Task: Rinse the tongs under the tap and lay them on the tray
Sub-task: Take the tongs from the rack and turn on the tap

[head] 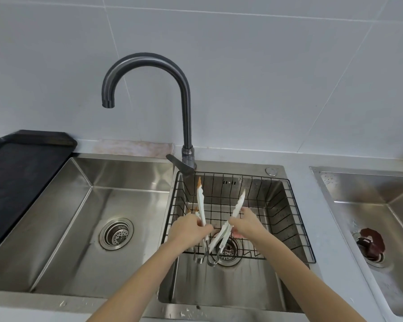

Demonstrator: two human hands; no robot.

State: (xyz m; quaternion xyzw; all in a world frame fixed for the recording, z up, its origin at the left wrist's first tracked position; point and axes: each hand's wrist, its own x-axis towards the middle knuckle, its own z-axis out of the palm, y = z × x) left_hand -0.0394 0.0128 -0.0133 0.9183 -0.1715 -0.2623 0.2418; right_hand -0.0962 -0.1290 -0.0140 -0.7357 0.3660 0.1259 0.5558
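Observation:
Two pairs of white tongs with metal loop ends are held over the wire basket [296,219] in the right sink bowl. My left hand [189,228] grips one pair of tongs [201,201], its orange-stained tips pointing up toward the wall. My right hand [247,223] grips the other pair of tongs [236,205], tilted to the right. The dark curved tap [186,108] rises behind the basket, its spout over the left bowl; no water runs. A black tray [16,173] lies on the counter at the far left.
The left sink bowl [130,201] has a round strainer drain [116,233]. Further right, a separate sink [368,205] holds a dark brown stopper [370,244]. The tap's lever [178,162] points left at its base. White tiled wall behind.

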